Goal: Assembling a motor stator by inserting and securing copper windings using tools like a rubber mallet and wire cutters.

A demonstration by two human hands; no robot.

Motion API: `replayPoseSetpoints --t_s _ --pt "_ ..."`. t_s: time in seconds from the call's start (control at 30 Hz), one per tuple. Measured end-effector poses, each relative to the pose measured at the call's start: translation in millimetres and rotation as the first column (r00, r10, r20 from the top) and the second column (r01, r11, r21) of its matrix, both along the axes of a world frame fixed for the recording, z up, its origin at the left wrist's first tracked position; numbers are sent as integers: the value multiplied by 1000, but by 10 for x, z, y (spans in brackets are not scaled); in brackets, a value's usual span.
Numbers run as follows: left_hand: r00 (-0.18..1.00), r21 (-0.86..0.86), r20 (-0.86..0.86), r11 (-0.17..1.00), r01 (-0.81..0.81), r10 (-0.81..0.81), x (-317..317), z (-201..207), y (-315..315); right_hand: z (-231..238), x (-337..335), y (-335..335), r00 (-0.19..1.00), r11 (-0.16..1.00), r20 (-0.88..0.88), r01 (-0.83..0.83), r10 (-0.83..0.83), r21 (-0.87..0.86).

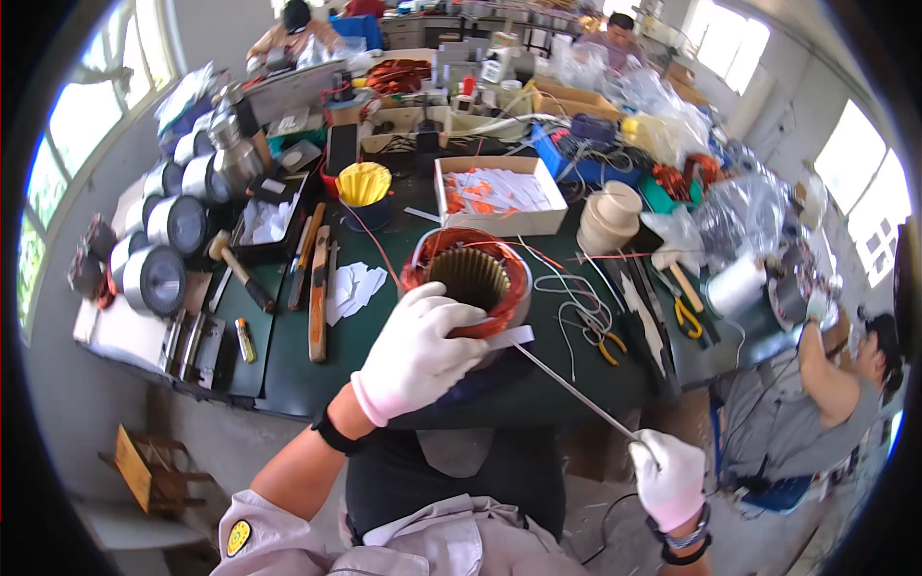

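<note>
A round motor stator (523, 288) with copper windings (480, 322) and yellowish slot linings stands at the table's near edge. My left hand (423, 350), in a white glove, rests on its near left side, fingers bent over the winding. A white strip (509, 338) sticks out beside those fingertips at the near rim. My right hand (669, 478), also gloved, is closed around one end of a thin metal rod (576, 394), out to the right below the table edge. The rod's far tip reaches the white strip; whether it goes under or through it I cannot tell.
A box of white and orange slips (499, 197) stands behind the stator. Left are a hammer (240, 271), a wooden-handled tool (319, 298) and wire spools (154, 278). Right lie loose wires, yellow-handled pliers (689, 317) and a white thread spool (735, 286). A co-worker (816, 394) sits at right.
</note>
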State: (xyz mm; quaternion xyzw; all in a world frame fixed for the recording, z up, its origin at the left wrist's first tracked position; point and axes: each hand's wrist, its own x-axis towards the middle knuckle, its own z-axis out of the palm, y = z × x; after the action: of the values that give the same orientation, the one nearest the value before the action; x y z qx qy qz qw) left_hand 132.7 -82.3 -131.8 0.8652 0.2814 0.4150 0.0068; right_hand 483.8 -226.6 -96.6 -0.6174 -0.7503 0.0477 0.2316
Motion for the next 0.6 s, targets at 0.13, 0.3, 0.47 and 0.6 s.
replayPoseSetpoints --t_s 0.13,0.3,0.47,0.6 --pt "990 34 -65 992 -125 128 63 42 -122 25 227 -78 999 998 -6 50 -50 31" --pt "911 96 -129 919 -382 392 648 81 -219 -35 378 24 996 989 66 42 -52 141" --pt "915 84 -80 918 -388 394 649 -59 -139 107 325 80 978 985 199 22 -56 170" --pt "925 65 -92 930 -363 368 534 -20 -161 206 262 113 953 984 300 -15 -39 176"
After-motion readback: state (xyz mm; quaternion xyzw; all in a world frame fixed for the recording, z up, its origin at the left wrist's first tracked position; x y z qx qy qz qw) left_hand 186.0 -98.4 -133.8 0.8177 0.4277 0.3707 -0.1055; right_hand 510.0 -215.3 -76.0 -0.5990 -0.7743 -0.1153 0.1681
